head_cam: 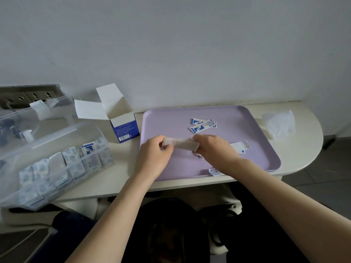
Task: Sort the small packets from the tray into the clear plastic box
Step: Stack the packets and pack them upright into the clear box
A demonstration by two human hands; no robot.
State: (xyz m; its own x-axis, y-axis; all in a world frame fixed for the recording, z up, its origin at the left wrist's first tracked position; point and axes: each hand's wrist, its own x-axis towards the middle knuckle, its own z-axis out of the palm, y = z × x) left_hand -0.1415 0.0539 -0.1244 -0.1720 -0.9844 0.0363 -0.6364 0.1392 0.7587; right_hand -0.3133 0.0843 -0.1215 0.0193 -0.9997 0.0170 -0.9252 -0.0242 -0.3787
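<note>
**Views:** 1, head cam only.

**Mount:** worn on the person's head, wide-angle lens.

**Facing:** fwd + down, toward the wall (190,44), which fills the upper part of the frame.

**Range:** close. Both forearms enter from the btm edge. Left hand (153,154) and right hand (214,150) sit approx frame ctr, each gripping an end of a white packet (180,143).

**Coverage:**
- Table (300,154) spans mid-frame.
- Tray (237,118) is ctr-right, seen from above at a slant.
- Clear plastic box (47,130) is at far left, cut by the frame edge.
- Person's lap shows dark at the btm.

**Lens:** straight lines bow near the edges.
</note>
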